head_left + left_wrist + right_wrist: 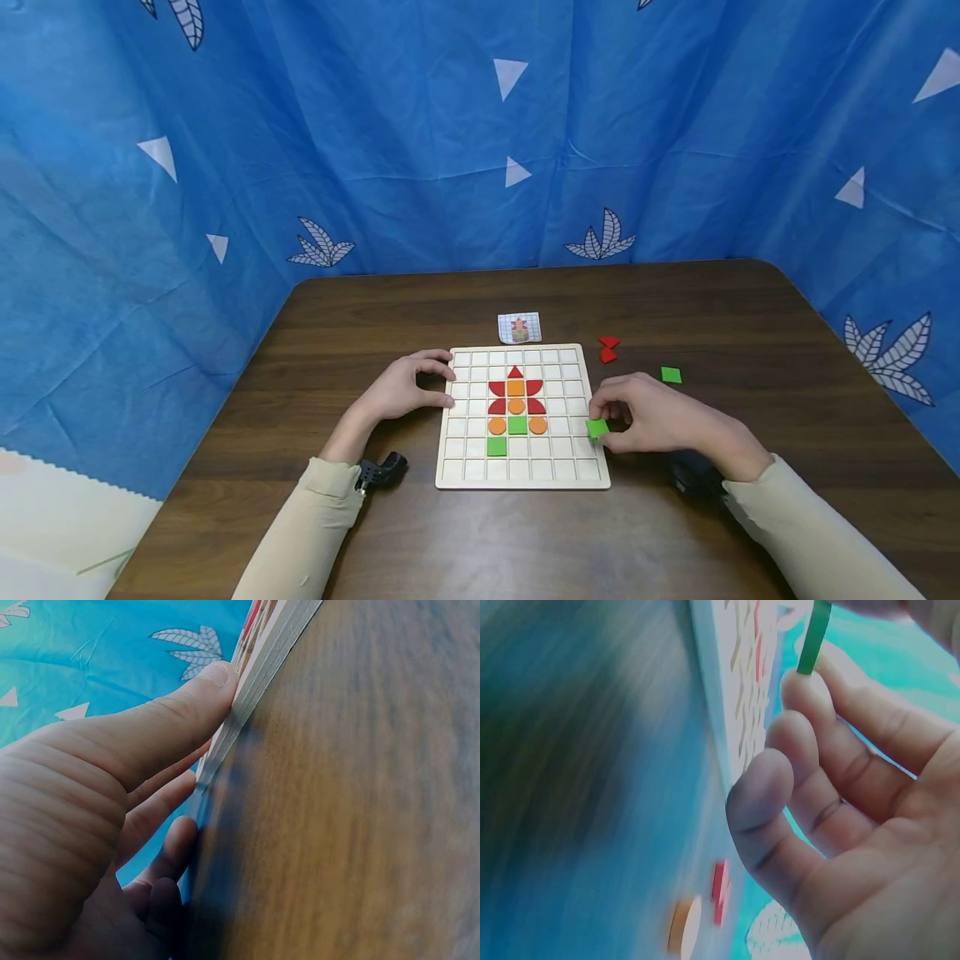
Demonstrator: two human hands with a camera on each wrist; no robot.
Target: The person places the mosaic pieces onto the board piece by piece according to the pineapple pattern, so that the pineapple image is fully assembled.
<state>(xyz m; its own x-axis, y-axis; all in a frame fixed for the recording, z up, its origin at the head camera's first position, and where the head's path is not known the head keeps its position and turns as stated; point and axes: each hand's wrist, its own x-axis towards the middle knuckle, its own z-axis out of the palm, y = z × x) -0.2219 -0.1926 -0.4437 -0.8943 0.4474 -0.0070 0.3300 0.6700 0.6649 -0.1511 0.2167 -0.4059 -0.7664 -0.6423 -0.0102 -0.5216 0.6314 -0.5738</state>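
Observation:
A white gridded board [562, 467] lies on the table. On its middle columns stand a red triangle [514, 372], several red curved pieces [497, 388], an orange square [515, 387], orange discs [537, 426] and two green squares [497, 447]. My left hand [408, 387] rests at the board's left edge, the thumb [202, 694] and fingertips against its side with the fingers spread. Above the right edge, my right hand [648, 412] pinches a green square tile [597, 429] between thumb and fingers; that tile shows edge-on in the right wrist view.
Behind the board lies a small printed pattern card [519, 328]. Two red pieces [609, 348] and a loose green square [671, 375] sit on the brown table [375, 308] to the board's right. A blue patterned curtain [420, 150] hangs behind.

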